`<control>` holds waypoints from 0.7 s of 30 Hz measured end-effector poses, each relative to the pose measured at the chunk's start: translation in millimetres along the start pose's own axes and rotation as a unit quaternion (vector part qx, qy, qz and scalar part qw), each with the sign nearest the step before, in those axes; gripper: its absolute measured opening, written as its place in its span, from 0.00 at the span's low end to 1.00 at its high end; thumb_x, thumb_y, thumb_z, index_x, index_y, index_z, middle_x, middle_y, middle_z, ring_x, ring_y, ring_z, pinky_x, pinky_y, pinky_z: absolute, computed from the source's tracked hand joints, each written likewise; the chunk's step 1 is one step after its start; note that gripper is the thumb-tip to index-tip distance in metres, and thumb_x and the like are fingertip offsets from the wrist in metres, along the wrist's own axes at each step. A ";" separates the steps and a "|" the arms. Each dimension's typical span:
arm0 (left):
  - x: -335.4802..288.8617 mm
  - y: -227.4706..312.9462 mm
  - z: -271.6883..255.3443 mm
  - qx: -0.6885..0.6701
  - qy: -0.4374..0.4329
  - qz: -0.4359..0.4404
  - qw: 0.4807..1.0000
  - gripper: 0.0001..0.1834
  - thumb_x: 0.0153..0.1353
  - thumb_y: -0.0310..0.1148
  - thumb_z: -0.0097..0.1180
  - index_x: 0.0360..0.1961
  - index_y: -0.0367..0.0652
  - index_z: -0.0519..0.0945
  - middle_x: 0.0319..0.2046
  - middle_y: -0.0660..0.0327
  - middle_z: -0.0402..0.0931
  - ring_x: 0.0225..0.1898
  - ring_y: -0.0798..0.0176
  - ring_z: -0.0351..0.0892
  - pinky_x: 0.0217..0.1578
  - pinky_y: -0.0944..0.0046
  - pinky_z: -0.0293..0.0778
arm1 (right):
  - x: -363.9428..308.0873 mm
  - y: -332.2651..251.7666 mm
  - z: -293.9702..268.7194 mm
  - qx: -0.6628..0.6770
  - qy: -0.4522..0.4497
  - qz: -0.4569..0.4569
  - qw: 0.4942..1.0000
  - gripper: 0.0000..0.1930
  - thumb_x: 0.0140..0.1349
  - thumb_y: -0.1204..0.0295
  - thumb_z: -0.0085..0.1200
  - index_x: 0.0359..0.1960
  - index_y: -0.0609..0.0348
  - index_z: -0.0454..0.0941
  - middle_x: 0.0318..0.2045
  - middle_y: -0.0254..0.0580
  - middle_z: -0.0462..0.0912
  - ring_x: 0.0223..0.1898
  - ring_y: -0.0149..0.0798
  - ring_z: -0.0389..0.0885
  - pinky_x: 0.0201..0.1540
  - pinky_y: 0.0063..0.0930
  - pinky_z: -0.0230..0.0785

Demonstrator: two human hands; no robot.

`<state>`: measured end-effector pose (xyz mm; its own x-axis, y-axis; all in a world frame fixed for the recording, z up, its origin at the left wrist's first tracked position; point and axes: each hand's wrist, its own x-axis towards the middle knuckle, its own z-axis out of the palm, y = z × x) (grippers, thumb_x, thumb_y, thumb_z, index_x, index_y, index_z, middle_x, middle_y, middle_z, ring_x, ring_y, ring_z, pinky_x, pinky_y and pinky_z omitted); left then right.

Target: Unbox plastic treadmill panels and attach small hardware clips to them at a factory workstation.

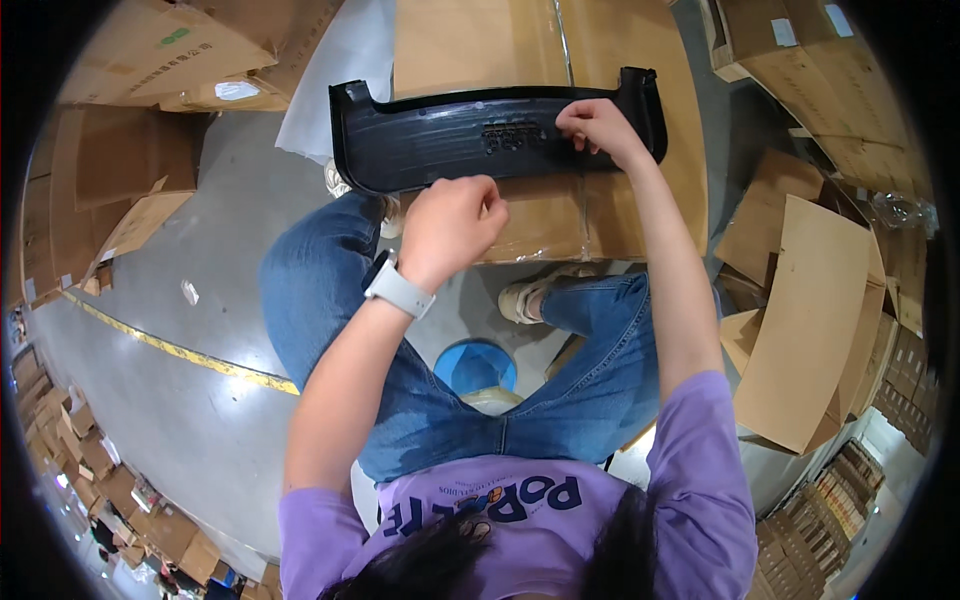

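A long black plastic panel (420,135) with upturned ends lies across a taped cardboard box (640,215) in front of me. Small black pieces (512,136) sit clustered in rows right of its middle. Just beside them, over the panel, my right hand (603,130) has its fingers curled together. Whatever they may pinch is too small to make out. My left hand (457,222), with a pale-strapped watch (398,288) on the wrist, is closed at the panel's near edge. Its fingertips are turned away, so its contents are hidden.
Cardboard boxes stand at the left (120,160) and far right (830,80). An open carton (810,310) is close by my right elbow. Between my legs there is a round blue object (475,368). A yellow line (190,352) crosses the grey floor.
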<state>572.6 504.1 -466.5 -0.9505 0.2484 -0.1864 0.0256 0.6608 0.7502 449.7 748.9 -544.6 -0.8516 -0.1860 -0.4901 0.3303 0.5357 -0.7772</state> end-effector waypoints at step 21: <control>30.0 21.3 9.7 0.071 -0.085 0.032 0.993 0.11 0.55 0.35 0.52 0.25 0.39 0.79 0.14 0.53 0.74 0.19 0.52 0.76 0.24 0.59 0.71 | 30.3 24.1 12.1 0.092 -0.115 0.021 0.989 0.09 0.61 0.70 0.52 0.25 0.60 0.77 0.15 0.32 0.75 0.12 0.25 0.69 0.16 0.19 0.62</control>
<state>547.5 532.5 -462.2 -0.8797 0.4014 -0.2551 0.1388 0.7296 0.6697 436.8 746.2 -582.9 -0.7277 -0.3597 -0.5840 0.4505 0.3914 -0.8024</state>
